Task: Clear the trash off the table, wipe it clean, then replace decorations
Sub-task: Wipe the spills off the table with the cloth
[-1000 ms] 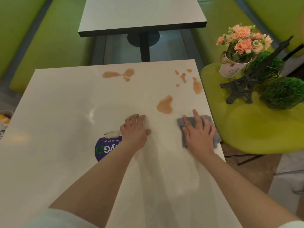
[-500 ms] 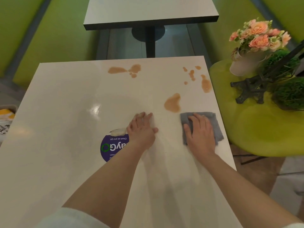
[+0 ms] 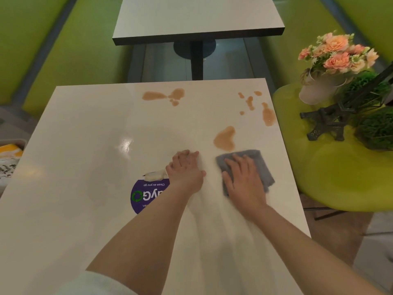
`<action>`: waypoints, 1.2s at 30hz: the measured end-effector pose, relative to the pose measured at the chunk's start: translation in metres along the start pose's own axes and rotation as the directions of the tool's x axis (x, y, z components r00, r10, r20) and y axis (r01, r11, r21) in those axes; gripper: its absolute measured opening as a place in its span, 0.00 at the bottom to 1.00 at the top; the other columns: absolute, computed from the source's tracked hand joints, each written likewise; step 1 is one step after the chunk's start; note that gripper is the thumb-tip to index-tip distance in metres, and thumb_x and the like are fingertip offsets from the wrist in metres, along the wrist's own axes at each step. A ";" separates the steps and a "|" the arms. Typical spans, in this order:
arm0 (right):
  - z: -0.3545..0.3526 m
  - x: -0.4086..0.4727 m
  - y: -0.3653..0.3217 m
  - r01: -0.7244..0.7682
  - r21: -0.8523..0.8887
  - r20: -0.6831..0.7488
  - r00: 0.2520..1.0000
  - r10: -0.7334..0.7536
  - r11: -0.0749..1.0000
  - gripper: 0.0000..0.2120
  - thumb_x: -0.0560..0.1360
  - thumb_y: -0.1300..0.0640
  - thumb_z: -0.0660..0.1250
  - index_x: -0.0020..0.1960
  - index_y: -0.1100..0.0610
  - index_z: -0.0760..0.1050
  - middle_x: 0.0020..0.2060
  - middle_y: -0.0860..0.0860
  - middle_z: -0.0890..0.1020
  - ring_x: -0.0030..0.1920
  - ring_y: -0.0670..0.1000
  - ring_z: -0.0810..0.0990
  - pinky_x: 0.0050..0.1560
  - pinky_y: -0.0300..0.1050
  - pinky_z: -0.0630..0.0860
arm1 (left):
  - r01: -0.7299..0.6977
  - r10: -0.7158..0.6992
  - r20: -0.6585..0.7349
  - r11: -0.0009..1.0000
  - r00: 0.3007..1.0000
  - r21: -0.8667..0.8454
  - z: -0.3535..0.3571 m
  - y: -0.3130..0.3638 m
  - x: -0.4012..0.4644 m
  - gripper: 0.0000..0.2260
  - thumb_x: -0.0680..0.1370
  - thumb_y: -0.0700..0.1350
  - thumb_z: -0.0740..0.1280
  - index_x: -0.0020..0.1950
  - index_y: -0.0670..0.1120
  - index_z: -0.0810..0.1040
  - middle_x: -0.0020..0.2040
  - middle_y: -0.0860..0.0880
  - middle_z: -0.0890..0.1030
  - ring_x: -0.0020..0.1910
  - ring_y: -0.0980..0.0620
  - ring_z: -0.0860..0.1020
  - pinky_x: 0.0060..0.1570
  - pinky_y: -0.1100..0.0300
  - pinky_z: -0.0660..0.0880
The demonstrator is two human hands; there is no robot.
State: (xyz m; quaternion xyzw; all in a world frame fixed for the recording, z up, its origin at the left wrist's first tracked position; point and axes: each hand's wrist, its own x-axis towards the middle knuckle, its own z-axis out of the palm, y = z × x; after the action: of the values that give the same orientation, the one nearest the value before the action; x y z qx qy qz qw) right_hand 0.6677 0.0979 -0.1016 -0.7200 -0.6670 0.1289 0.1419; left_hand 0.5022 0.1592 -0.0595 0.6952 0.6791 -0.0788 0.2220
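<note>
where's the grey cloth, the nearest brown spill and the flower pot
grey cloth (image 3: 257,158): head view, bare far corner.
nearest brown spill (image 3: 225,139): head view, middle of the puddle.
flower pot (image 3: 316,90): head view, white side wall.

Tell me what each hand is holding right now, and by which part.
Nothing is gripped. The right hand presses flat on the middle of the grey cloth; the left hand rests on the bare table.

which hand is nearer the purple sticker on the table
Left. The left hand rests at the purple sticker's upper right edge; the right hand presses the grey cloth farther right.
</note>
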 end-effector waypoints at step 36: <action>0.003 0.084 -0.019 0.031 0.021 -0.019 0.999 -0.031 0.999 0.21 0.83 0.52 0.52 0.75 0.54 0.64 0.76 0.52 0.63 0.78 0.52 0.51 0.77 0.47 0.40 | 0.138 -0.148 -0.120 0.987 0.982 -0.085 -0.020 -0.009 0.018 0.45 0.61 0.63 0.77 0.73 0.58 0.60 0.71 0.53 0.60 0.70 0.50 0.59 0.61 0.53 0.65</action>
State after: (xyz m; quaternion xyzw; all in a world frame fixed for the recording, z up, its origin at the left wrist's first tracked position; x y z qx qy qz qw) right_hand 0.6552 0.1834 -0.0968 -0.7092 -0.6753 0.1271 0.1580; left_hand 0.4911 0.1835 -0.0505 0.6392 0.7425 -0.0246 0.1986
